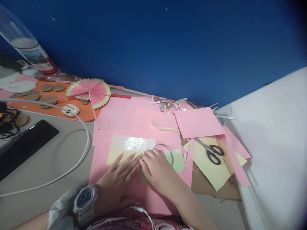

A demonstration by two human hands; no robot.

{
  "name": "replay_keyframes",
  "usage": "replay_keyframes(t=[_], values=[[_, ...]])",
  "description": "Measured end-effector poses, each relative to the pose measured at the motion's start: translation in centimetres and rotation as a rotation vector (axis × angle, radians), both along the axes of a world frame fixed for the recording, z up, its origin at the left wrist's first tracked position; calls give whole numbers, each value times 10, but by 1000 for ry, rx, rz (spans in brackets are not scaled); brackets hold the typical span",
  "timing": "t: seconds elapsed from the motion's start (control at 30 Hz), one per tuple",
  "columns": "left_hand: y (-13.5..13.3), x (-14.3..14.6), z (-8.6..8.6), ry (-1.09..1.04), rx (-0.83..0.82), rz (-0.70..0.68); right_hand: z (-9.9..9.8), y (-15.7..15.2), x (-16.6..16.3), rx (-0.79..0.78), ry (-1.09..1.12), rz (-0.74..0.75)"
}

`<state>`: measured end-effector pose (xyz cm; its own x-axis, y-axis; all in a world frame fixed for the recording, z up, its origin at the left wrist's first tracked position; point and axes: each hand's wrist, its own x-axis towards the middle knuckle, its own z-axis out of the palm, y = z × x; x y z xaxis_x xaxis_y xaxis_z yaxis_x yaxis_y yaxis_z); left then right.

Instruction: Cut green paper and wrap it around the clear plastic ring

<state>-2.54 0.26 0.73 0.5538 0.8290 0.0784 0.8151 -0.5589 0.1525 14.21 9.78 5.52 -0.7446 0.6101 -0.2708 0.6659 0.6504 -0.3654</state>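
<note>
L hand (117, 179) lies flat, fingers slightly spread, on a smooth yellow-and-white card (126, 149) w/ shiny glare on its white band. R hand (157, 169) is bunched, fingertips down at card's right end beside L's; can't tell if it pinches anything. Thin grey ring (172, 155) curves out behind it, just right of card. Under card: matte pink paper (99, 166). Farther right of card: scissors (214, 155) w/ black loop handles. Beyond card, to left: round pleated fan (90, 91), zigzag-edged.
</note>
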Motion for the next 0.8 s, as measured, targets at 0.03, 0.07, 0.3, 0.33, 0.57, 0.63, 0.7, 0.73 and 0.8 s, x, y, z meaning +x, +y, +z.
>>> replay_keyframes(t=[0.03,0.07,0.3,0.33,0.57,0.63,0.7,0.73,0.8], values=[[-2,3,0,-1,18,10,0,0,0,-1,0,0],[-3,7,-1,8,30,50,0,0,-1,2,-2,-1],[-8,28,-16,97,176,160,-4,-5,-4,73,-22,-37],[-8,31,-21,113,211,190,-5,-5,-5,83,-27,-39],[-7,48,-55,388,344,286,4,-7,-12,147,-96,-79],[-6,49,-57,393,365,300,9,-5,-12,150,-111,-100],[-6,49,-58,395,378,288,14,-3,-10,142,-114,-102],[-6,49,-57,402,383,278,17,-2,-9,130,-111,-100],[-7,48,-57,423,391,254,22,1,-6,85,-98,-99]])
